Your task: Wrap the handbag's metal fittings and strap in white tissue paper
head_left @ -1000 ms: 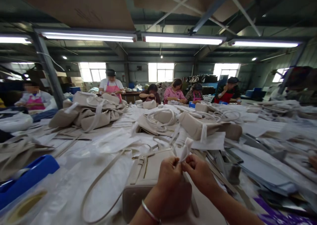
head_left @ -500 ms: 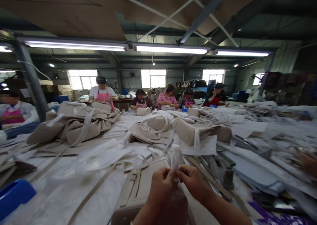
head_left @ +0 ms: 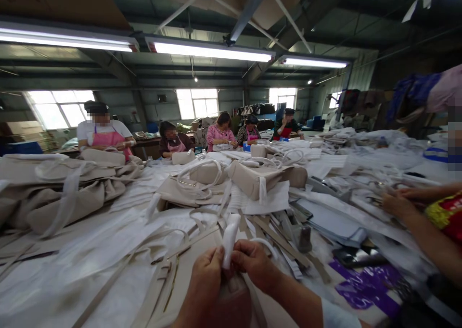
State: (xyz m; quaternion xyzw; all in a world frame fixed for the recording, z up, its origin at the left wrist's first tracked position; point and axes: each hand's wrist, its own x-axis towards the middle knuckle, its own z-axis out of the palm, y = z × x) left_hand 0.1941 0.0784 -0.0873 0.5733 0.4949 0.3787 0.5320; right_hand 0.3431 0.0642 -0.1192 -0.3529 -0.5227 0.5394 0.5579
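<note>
A strip of white wrapping (head_left: 230, 234), which looks like thin foam around a strap end, stands up between my hands. My left hand (head_left: 206, 275) pinches its lower left side between thumb and fingers. From the right, my right hand (head_left: 255, 264) grips the same wrapping low down with curled fingers. Under and beside both hands lies a beige handbag (head_left: 191, 265) with a gold-coloured zip (head_left: 171, 282) and a buckled strap. My forearms hide part of the bag.
More beige bags (head_left: 249, 176) with white-wrapped handles lie ahead, and a pile of them (head_left: 72, 193) is at left. White sheets cover much of the table. Purple tape (head_left: 368, 284) lies to the right. A co-worker's hands (head_left: 400, 203) work at far right; several people sit across.
My view has swung to the right, bringing the co-worker at far right further into sight. My hands stay on the white wrapping, which now leans slightly to the right.
</note>
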